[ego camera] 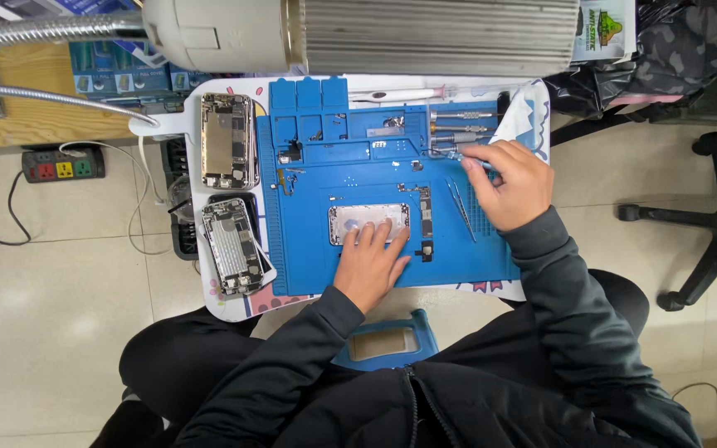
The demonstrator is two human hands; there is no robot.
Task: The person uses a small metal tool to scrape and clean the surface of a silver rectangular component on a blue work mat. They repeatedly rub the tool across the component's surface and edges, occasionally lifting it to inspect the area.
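Observation:
My left hand (371,261) lies flat with its fingers spread on a silver phone housing (367,217), which sits in the middle of a blue work mat (309,249). My right hand (509,184) is at the mat's upper right and closed on a thin screwdriver (458,154), whose tip points left. A small circuit board (426,211) lies just right of the housing. Tweezers (460,209) rest on the mat below my right hand.
Two opened phones (228,139) (232,245) lie left of the mat on the small white table (230,309). More screwdrivers (462,123) sit in the mat's top-right tray. A lamp head (358,33) overhangs the back. A blue-framed object (387,342) rests on my lap. An office chair (707,224) stands at the right and a power strip (64,168) lies on the floor at the left.

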